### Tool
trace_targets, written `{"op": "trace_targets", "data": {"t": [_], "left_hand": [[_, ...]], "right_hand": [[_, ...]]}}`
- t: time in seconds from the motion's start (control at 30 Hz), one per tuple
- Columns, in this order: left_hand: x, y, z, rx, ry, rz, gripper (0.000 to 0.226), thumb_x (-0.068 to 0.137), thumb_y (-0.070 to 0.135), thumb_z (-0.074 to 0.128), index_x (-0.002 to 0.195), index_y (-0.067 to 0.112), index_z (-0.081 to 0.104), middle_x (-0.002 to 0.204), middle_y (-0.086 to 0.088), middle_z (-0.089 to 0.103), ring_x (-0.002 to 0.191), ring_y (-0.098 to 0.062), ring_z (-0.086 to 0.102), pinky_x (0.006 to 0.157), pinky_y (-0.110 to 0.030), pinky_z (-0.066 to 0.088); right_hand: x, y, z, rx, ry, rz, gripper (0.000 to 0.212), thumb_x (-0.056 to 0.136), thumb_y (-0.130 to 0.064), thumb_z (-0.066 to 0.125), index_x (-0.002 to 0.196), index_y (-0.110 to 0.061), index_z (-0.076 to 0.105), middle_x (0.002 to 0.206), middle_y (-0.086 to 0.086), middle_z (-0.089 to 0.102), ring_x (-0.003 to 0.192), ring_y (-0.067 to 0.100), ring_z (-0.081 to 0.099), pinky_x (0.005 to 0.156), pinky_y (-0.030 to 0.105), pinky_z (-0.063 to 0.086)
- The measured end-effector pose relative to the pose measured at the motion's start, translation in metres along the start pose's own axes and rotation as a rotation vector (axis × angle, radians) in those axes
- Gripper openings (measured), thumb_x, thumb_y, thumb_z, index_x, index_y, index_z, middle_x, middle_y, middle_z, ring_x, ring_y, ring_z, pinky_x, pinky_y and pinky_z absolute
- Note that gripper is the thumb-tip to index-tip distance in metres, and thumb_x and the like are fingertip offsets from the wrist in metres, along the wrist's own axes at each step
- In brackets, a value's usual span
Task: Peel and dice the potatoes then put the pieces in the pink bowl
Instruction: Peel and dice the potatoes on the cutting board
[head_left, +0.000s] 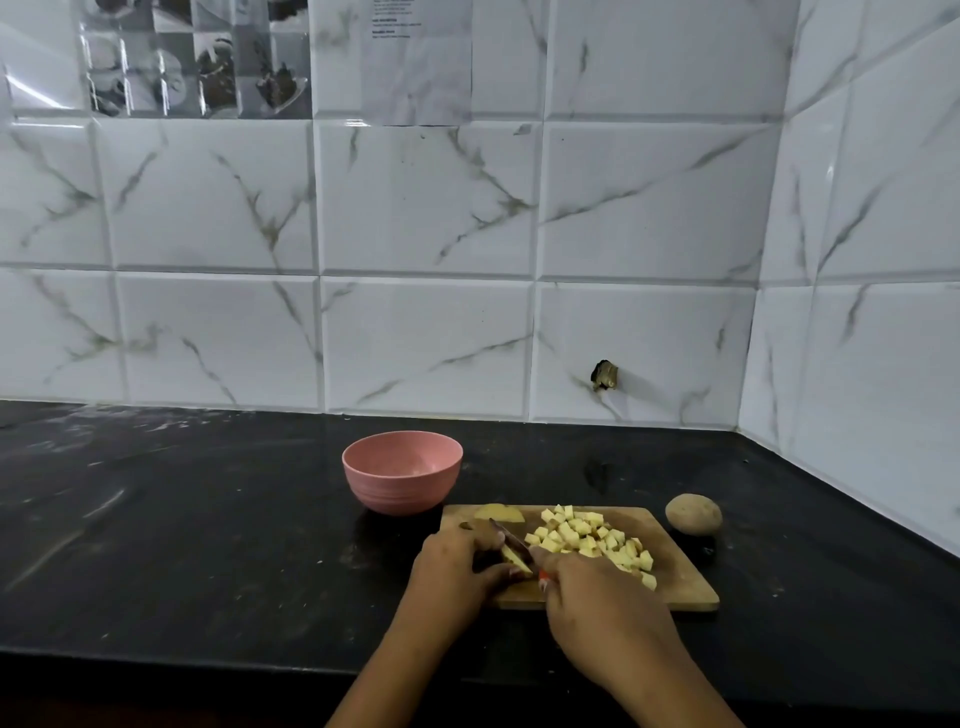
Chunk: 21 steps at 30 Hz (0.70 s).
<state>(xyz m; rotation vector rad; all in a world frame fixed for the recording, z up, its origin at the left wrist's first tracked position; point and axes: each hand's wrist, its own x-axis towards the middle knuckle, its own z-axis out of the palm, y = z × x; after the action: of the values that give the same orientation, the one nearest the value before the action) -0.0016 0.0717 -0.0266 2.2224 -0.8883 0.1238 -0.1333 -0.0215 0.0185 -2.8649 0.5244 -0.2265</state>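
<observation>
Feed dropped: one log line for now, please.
dicing; left hand holds potato slice; right hand grips knife; cubes on board; bowl looks empty; one potato unpeeled

Black counter (208, 519) under fingers (483, 543); white veined tile wall (415, 208) beyond them, side wall (883, 260) to their right; hole (604, 375) beyond-right; photo sheet (197, 57) high left

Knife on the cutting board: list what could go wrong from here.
1. The left hand holds the potato piece right beside the knife blade. A slip could nick a finger.
2. The diced pieces lie heaped close to the right hand and near the cutting board edge. A sweep might knock some onto the counter.
3. The pink bowl shows no pieces yet, so the heap may crowd the cutting.
</observation>
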Motion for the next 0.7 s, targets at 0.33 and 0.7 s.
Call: {"op": "trace_targets", "data": {"t": [0.33,0.7], "left_hand": [[0.007,0.009,-0.002,0.310,-0.120,0.000,0.034,0.097,0.028,0.048,0.130,0.029,0.053,0.130,0.000,0.053,0.113,-0.016,0.052,0.087,-0.022,0.041],[-0.005,0.008,0.003,0.381,-0.006,0.048,0.041,0.096,0.043,0.045,0.136,0.031,0.046,0.128,0.001,0.054,0.117,-0.014,0.046,0.092,-0.029,0.044]], "right_hand": [[0.020,-0.023,0.011,-0.227,-0.048,-0.034,0.037,0.100,-0.016,0.042,0.137,-0.017,0.043,0.119,0.004,0.061,0.104,0.020,0.060,0.072,0.030,0.039],[-0.024,-0.010,0.019,-0.226,-0.163,-0.024,0.067,0.100,-0.011,0.041,0.154,-0.021,0.003,0.128,0.008,0.055,0.109,0.021,0.057,0.077,0.034,0.042]]}}
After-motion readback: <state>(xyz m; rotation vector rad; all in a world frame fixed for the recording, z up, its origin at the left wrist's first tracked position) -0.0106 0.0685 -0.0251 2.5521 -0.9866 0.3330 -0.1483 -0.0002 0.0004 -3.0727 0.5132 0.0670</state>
